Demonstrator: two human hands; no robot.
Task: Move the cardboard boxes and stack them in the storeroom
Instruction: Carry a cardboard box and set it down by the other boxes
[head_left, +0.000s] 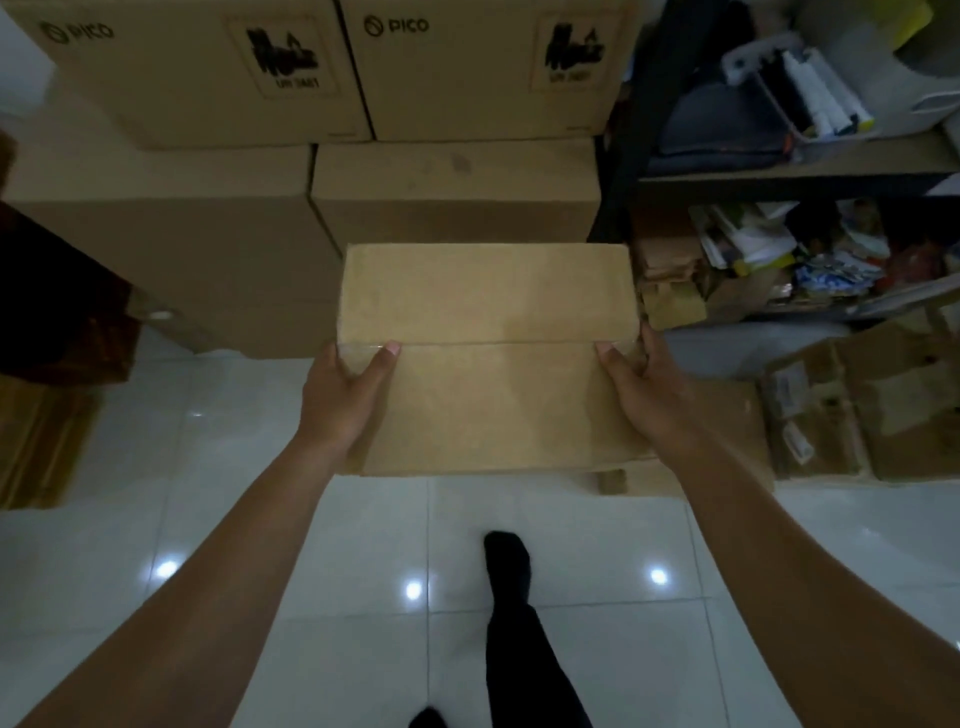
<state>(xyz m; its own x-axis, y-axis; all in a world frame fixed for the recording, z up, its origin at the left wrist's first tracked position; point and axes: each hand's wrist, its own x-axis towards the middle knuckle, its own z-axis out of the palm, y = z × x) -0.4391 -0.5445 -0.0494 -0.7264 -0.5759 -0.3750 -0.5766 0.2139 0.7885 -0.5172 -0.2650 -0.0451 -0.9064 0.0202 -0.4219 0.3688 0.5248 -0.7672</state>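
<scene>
I carry a plain brown cardboard box (488, 358) in front of me, its taped top seam facing up. My left hand (345, 392) grips its left side with the thumb lying on top. On the other side, my right hand (641, 387) grips the right edge, thumb on the top face. Ahead stands a stack of cardboard boxes (322, 171): two large plain ones below, and two printed boxes (467, 67) on top of them. The held box hangs above the floor just short of the lower right box in the stack.
A dark metal shelf unit (779, 176) crammed with papers and bags stands to the right. Flattened cardboard (852, 405) lies on the floor at its foot. A dark brown object (57, 306) sits at the left. My dark-clothed leg (511, 613) steps on glossy white tiles (208, 519).
</scene>
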